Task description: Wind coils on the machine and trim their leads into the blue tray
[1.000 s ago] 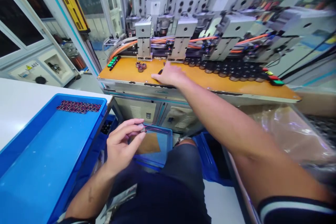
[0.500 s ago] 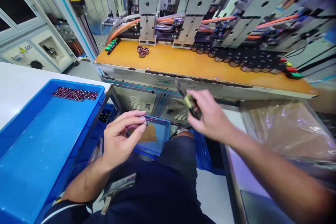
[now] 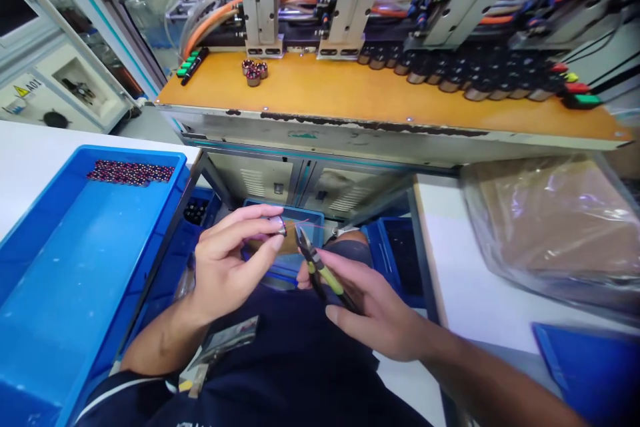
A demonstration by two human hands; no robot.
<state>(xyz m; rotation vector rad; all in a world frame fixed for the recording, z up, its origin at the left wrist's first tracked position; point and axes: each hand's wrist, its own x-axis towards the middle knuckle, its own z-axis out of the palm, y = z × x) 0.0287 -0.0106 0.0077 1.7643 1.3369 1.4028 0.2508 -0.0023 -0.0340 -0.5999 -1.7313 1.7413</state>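
Between the thumb and fingers of my left hand point(image 3: 233, 260) is a small round metal part point(image 3: 281, 225), with thin reddish wires sticking out to the right. Most of the part is covered by my fingers. My right hand point(image 3: 377, 300) is closed around a pair of cutting pliers point(image 3: 320, 267) with yellow-green and black handles. The pliers' jaws point up and left, close beside the wires. Whether the jaws touch a wire I cannot tell.
On my left, a blue tray point(image 3: 65, 233) holds rows of small wound parts point(image 3: 131, 172). Ahead, an orange machine ledge point(image 3: 310, 90) carries several wound parts point(image 3: 254, 72) and black-topped cylinders point(image 3: 450, 73). A plastic-wrapped cardboard stack point(image 3: 555, 220) lies at right.
My right hand has brought the pliers down and left, up to the wires. My left hand keeps its hold on the metal part. The view has tilted down slightly.
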